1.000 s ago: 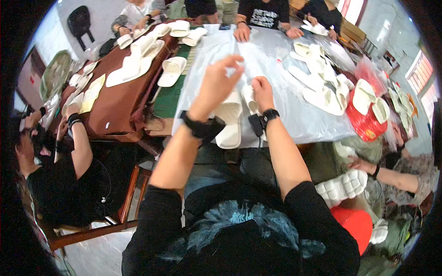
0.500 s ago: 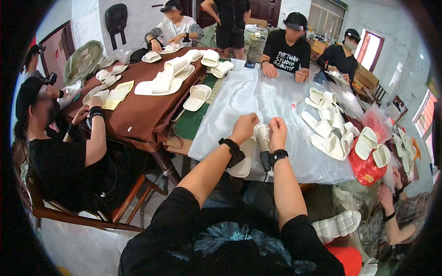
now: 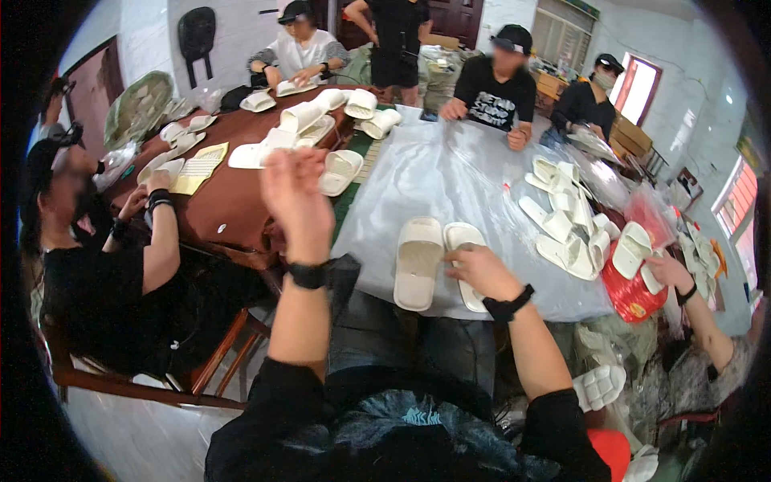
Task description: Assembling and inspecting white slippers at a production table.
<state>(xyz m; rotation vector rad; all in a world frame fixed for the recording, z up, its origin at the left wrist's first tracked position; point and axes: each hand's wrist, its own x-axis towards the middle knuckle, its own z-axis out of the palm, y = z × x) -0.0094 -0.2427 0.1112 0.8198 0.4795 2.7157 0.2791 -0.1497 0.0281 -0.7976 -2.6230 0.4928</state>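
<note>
A pair of white slippers lies side by side at the near edge of the plastic-covered table, heels toward me. The left slipper (image 3: 418, 261) has nothing on it. Over the right slipper (image 3: 464, 234), my right hand (image 3: 486, 273) has its bent fingers closed at the inner edge by the strap; the hand covers much of that slipper. My left hand (image 3: 299, 193) is raised away from the pair, near the brown table's corner. Its fingers look spread and slightly blurred, and I see nothing held in it.
Several white slippers (image 3: 562, 217) are heaped on the right of the plastic sheet (image 3: 369, 241). A co-worker's hand (image 3: 665, 271) reaches to slippers on a red bundle (image 3: 638, 293). More slippers lie on the brown table (image 3: 233, 197). Other people sit around both tables.
My left hand has lifted off the slippers and moved left. My right hand has turned and lowered onto the right slipper. A co-worker's hand has come up to the slippers at right.
</note>
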